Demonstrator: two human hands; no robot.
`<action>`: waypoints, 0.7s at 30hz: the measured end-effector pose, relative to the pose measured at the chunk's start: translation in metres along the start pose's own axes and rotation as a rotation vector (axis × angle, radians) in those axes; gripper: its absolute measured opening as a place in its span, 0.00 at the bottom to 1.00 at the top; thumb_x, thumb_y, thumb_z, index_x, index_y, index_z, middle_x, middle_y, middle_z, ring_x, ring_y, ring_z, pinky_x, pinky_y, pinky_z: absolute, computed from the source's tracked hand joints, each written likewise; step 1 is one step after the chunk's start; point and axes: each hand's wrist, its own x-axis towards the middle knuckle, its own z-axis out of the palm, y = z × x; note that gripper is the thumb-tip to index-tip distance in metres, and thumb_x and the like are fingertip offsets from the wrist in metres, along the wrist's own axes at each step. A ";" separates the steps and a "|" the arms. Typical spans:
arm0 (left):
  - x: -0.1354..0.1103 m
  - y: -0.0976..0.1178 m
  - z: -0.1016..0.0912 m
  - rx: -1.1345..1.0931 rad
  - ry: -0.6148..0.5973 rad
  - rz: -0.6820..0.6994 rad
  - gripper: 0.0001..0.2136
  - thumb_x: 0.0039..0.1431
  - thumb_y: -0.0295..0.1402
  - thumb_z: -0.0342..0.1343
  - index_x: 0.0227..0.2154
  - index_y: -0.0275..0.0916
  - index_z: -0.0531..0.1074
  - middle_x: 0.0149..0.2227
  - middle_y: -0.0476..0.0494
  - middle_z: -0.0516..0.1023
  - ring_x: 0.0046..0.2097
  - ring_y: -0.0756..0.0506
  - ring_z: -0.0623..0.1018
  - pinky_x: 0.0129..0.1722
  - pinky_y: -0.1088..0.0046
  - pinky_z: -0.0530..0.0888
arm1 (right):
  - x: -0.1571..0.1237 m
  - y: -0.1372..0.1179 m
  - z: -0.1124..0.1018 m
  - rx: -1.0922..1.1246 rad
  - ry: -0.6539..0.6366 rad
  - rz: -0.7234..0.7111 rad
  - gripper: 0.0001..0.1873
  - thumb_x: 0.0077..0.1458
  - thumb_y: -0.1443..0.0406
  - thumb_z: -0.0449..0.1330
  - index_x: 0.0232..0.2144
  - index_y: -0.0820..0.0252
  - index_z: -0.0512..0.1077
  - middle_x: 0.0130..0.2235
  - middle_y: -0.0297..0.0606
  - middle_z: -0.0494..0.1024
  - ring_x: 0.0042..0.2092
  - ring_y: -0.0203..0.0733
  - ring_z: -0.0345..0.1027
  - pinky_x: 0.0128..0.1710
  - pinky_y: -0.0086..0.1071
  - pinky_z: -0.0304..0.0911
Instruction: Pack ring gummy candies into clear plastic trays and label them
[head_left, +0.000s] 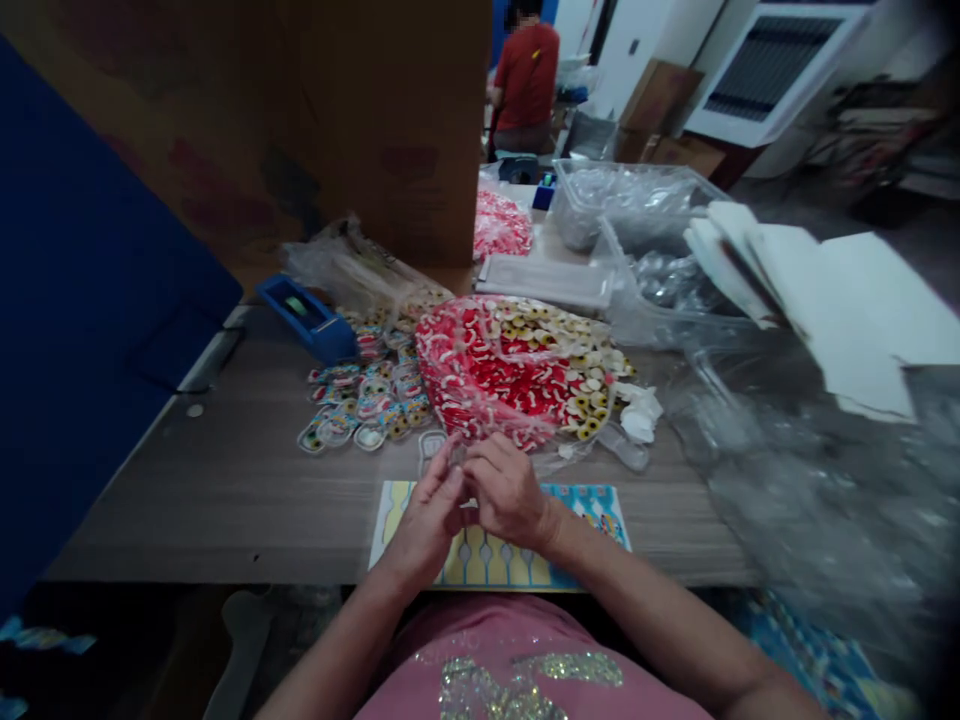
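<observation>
My left hand [431, 515] and my right hand [511, 492] meet above the table's front, fingertips pinched close together. Between them shows a bit of a small clear plastic piece [458, 455]; the fingers cover most of it. Below lies a yellow and blue printed sticker sheet [487, 565], partly hidden by both hands. A clear plastic case [430, 446] rests just beyond my left fingertips. Right behind the hands sits an open plastic bag [457, 375] of small red-and-white pieces and yellow-and-black round ones. Several packed clear cases [375, 395] are heaped to its left.
A blue tape dispenser [307, 320] stands at the left, before a tall cardboard box [390, 130]. Clear bins [637, 235] hold plastic parts at back right, near white cards [847, 300] and plastic bags [825, 480]. Crumpled white tissue [639, 412] lies right. A person in red [527, 80] sits farther back.
</observation>
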 end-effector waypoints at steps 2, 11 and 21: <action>0.008 -0.011 0.009 -0.048 0.004 -0.030 0.21 0.53 0.34 0.63 0.51 0.41 0.71 0.34 0.47 0.78 0.30 0.51 0.76 0.29 0.77 0.73 | -0.012 -0.001 -0.007 -0.013 -0.052 0.062 0.11 0.58 0.72 0.49 0.29 0.60 0.70 0.33 0.42 0.74 0.35 0.43 0.62 0.36 0.37 0.61; 0.037 -0.019 0.036 0.077 -0.094 -0.156 0.22 0.53 0.28 0.60 0.52 0.37 0.65 0.31 0.44 0.78 0.25 0.50 0.75 0.20 0.80 0.67 | -0.012 0.094 -0.071 -0.363 -0.196 0.468 0.10 0.57 0.68 0.56 0.30 0.59 0.78 0.35 0.43 0.76 0.42 0.47 0.64 0.43 0.39 0.58; 0.037 -0.024 0.044 -0.052 -0.082 -0.225 0.15 0.63 0.36 0.53 0.51 0.39 0.65 0.35 0.41 0.78 0.27 0.46 0.78 0.25 0.71 0.74 | -0.010 0.091 -0.074 -0.036 -0.108 0.595 0.12 0.58 0.67 0.53 0.26 0.60 0.72 0.30 0.39 0.74 0.37 0.43 0.66 0.39 0.35 0.59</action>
